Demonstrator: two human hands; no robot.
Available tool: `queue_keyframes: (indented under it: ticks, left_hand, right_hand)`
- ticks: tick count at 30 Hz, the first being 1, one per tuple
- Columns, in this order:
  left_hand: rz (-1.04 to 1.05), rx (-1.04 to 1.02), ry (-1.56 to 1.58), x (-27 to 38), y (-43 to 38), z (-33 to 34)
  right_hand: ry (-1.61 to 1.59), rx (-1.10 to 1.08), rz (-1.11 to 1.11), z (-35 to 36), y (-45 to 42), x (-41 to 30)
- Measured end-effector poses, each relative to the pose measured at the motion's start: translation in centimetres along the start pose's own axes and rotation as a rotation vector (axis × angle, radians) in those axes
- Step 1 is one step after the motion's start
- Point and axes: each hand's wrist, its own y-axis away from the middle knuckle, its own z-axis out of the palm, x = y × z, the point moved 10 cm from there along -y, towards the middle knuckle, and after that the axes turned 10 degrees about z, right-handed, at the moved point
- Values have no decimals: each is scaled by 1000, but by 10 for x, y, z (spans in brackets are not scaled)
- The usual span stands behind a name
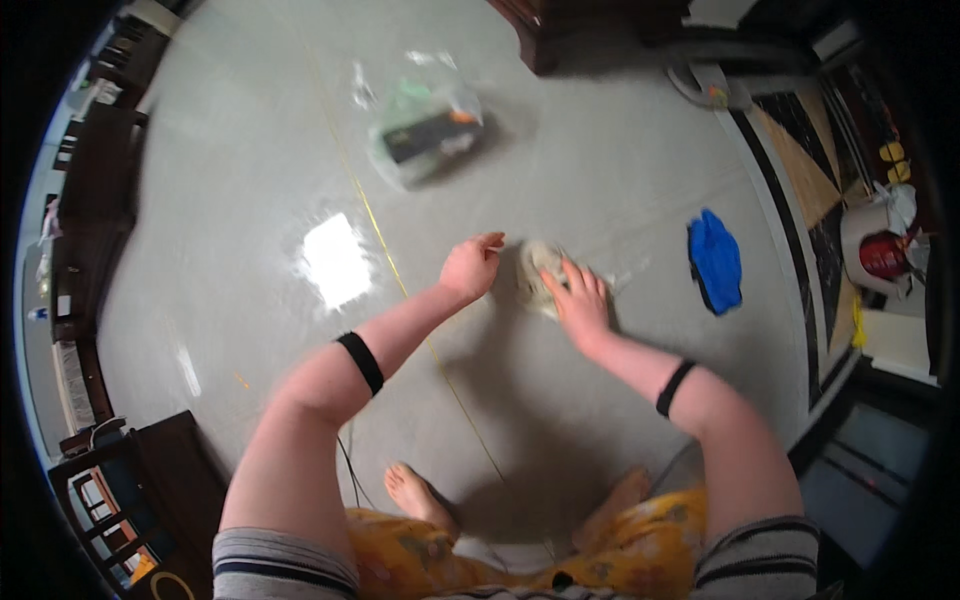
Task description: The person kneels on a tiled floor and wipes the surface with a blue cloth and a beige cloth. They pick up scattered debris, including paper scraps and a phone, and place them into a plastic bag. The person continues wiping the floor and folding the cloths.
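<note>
My right hand (pixel 583 304) presses down on a wadded, pale beige cloth (pixel 538 259) on the grey tiled floor. Its fingers lie over the cloth's right side, with the thumb apart from them. To the left of the cloth, my left hand (pixel 470 266) hovers or rests close to the floor; its height is hard to judge. Its fingers are loosely bent, and nothing shows in it. A flat blue fabric item (pixel 716 262) with a black edge, perhaps a glove, lies farther right. Both forearms wear a black band.
Ahead lies a blurred clear plastic bag (pixel 397 169) around a dark box (pixel 431 136). Dark wooden furniture stands at the left (pixel 101 165) and far side (pixel 536 45). A light-coloured bin (pixel 855 240) is at right. My bare feet (pixel 412 491) stand below; a thin black cable (pixel 349 465) runs nearby.
</note>
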Motion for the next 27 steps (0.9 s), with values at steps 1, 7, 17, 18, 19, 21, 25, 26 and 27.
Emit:
queue_keyframes:
  ticks: [1, 7, 17, 18, 19, 21, 25, 26, 27]
  left_hand:
    - [117, 181, -47, 15, -14, -42]
    - [505, 891, -434, 99, -27, -200]
    - [47, 1064, -99, 23, -46, -252]
    - [101, 1023, -44, 24, -51, -250]
    - [75, 990, -75, 25, -52, -248]
    - [-6, 916, -116, 25, -51, -244]
    - [-2, 657, -27, 44, -55, -228]
    - [35, 626, 33, 52, -52, -222]
    - [52, 590, 86, 59, -47, -216]
  right_hand:
    - [-4, 47, -15, -4, 0, -3]
    - [57, -116, 43, -3, 3, -15]
    - [116, 53, -104, 9, 20, -18]
    - [121, 83, -124, 10, 23, -16]
    - [104, 60, -142, 14, 25, -13]
    - [101, 52, -181, 16, 33, -11]
    - [51, -12, -211, 13, 50, -11]
    - [24, -70, -193, 15, 53, -9]
    - [33, -188, -166, 24, 57, -7]
